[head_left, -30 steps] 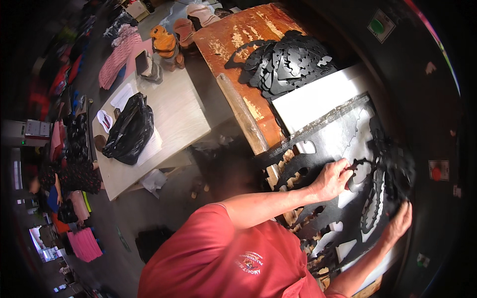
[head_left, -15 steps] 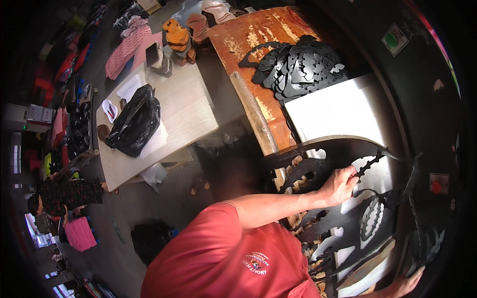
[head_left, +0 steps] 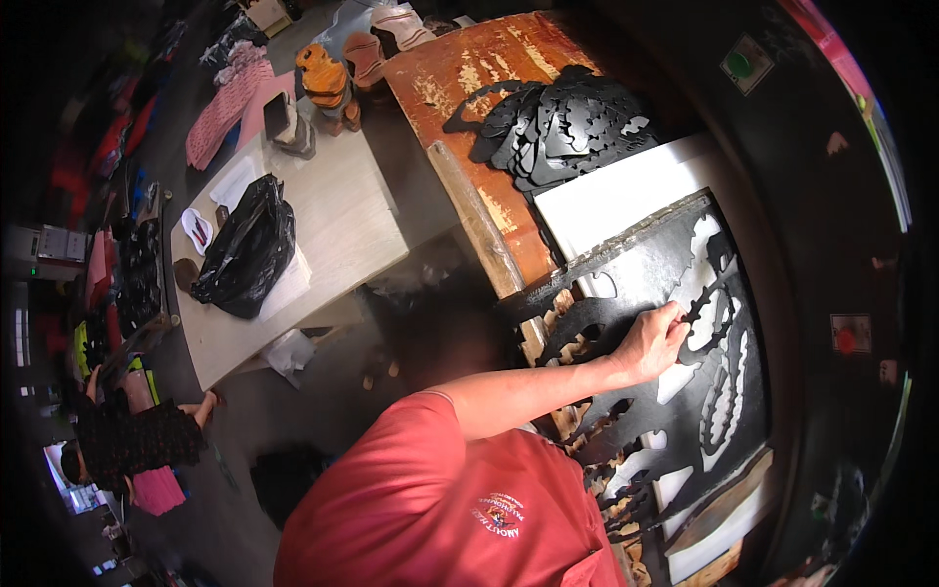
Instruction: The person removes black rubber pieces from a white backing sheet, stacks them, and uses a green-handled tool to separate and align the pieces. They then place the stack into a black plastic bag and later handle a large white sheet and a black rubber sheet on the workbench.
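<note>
My left hand (head_left: pixel 653 344) reaches across to the right, fingers closed on a jagged strip of a black sheet (head_left: pixel 636 264). The sheet is full of cut-out holes with scalloped edges, and white shows through several of them. It lies mostly flat over a white surface; thin, wavy strips (head_left: pixel 722 391) run through its right part. At the lower right edge, a blurred skin-coloured patch may be my right hand (head_left: pixel 804 575); its fingers cannot be made out.
Beyond the sheet, a pile of black cut pieces (head_left: pixel 572 127) lies on a worn orange-brown table (head_left: pixel 440 88) beside a white board (head_left: pixel 626 191). A pale table (head_left: pixel 362 215) at left holds a black plastic bag (head_left: pixel 249 249). A dark machine panel with a green button (head_left: pixel 740 65) and a red button (head_left: pixel 845 339) stands at right.
The black sheet's curled far edge has straightened, and its raised loose strips at right now lie flatter. My left hand still grips it. The other hand has dropped toward the lower edge. The view has shifted slightly.
</note>
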{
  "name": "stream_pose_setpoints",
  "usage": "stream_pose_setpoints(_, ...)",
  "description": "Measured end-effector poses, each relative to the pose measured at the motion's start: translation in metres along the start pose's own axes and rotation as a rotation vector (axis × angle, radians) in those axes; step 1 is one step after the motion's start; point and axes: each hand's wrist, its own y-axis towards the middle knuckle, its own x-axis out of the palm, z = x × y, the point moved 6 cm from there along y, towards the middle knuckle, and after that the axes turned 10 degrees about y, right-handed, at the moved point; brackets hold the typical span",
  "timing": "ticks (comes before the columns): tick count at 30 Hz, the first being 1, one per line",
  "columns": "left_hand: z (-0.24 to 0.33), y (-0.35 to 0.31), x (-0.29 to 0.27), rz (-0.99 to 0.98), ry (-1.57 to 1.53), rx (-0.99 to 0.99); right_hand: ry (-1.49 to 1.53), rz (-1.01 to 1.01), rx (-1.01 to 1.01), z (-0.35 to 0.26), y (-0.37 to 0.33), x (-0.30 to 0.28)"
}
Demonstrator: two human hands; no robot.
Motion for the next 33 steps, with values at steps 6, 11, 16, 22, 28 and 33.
stream_pose_setpoints(6, 0.035, -0.036, -0.023, 0.151, 0.191, 0.267, 0.273, -0.375, 0.131, -0.065, -0.062, 0.069)
stream_pose_setpoints(11, 0.076, -0.078, -0.021, -0.123, 0.049, 0.2, 0.525, -0.716, -0.12, -0.212, -0.125, 0.126)
stream_pose_setpoints(16, 0.081, -0.092, -0.018, -0.291, -0.157, -0.033, 0.598, -0.952, -0.592, -0.349, -0.197, 0.134)
stream_pose_setpoints(22, 0.053, -0.099, -0.048, -0.116, 0.006, -0.069, 0.579, -1.077, -0.792, -0.402, -0.238, 0.134)
stream_pose_setpoints(28, 0.017, -0.112, -0.059, -0.061, -0.183, -0.306, 0.625, -1.171, -0.916, -0.417, -0.268, 0.126)
stream_pose_setpoints(33, 0.002, -0.126, -0.064, -0.064, -0.748, -0.446, 0.659, -1.252, -1.0, -0.42, -0.289, 0.123)
